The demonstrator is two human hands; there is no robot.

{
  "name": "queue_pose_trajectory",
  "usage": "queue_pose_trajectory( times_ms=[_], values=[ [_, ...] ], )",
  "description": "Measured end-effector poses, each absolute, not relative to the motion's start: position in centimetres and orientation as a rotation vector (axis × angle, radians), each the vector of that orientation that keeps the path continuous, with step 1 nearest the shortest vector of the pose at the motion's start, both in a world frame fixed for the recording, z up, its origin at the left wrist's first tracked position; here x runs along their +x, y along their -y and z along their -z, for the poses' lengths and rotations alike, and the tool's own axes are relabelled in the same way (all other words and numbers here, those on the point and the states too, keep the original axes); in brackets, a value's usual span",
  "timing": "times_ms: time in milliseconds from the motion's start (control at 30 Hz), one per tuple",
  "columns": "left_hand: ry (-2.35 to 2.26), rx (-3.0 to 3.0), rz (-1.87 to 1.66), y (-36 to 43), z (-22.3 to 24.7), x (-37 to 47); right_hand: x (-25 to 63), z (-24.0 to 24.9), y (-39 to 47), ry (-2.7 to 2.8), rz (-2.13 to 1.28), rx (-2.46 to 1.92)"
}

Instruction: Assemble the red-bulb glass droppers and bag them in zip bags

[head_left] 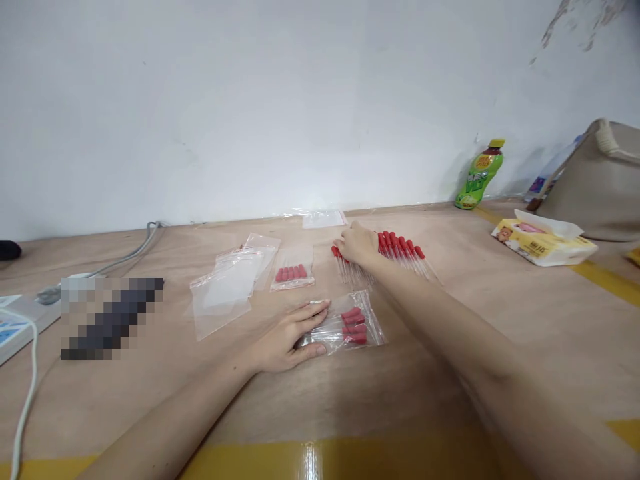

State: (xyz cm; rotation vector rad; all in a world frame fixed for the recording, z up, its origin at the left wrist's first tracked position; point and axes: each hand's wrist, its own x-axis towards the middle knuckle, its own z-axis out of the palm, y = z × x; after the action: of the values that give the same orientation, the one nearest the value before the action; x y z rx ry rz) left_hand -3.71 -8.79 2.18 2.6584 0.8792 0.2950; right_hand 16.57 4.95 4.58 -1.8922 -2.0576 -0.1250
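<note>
My left hand [293, 333] lies with its fingers stretched out flat on the left end of a clear zip bag [370, 310]. Inside that bag are several droppers with red rubber bulbs [354, 325], the bulbs toward the right. Farther back, my right hand [357, 245] reaches over a row of loose red-bulbed droppers [400, 248] with thin clear tubes. Its fingers are bent together at the bulb of a dropper [335, 251] at the row's left end; the hand hides part of the row.
A second filled bag [293, 283] lies behind my left hand, beside several flat zip bags [225, 287]. Another bag [324, 219] rests by the wall. At right stand a green bottle [477, 177], a tissue pack [545, 241] and a beige bag [595, 187]. Cables [30, 393] run at left.
</note>
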Motion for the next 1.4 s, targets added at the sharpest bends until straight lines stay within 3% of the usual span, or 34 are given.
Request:
queue_pose_trajectory(
  times_ms=[267,500,667,967,1400],
  values=[
    [-0.89,2.675,-0.246,8.8,-2.1,-3.8,16.5,-5.0,-6.6,1.913,-0.215,-1.88],
    [-0.934,2.656,-0.231,9.0,-2.2,-3.9,20.8,-6.7,-3.2,1.829,-0.597,-1.553],
    [-0.977,2.609,-0.251,9.2,-2.4,-3.9,24.8,-3.8,1.7,1.138,-0.992,-1.098],
    [-1.006,2.613,-0.216,9.1,-2.4,-3.9,24.7,-0.1,5.3,0.853,-1.425,-0.967],
    [-1.014,2.61,-0.203,9.2,-2.6,-3.8,24.0,0.1,6.8,0.995,-1.608,-0.909]
  ],
)
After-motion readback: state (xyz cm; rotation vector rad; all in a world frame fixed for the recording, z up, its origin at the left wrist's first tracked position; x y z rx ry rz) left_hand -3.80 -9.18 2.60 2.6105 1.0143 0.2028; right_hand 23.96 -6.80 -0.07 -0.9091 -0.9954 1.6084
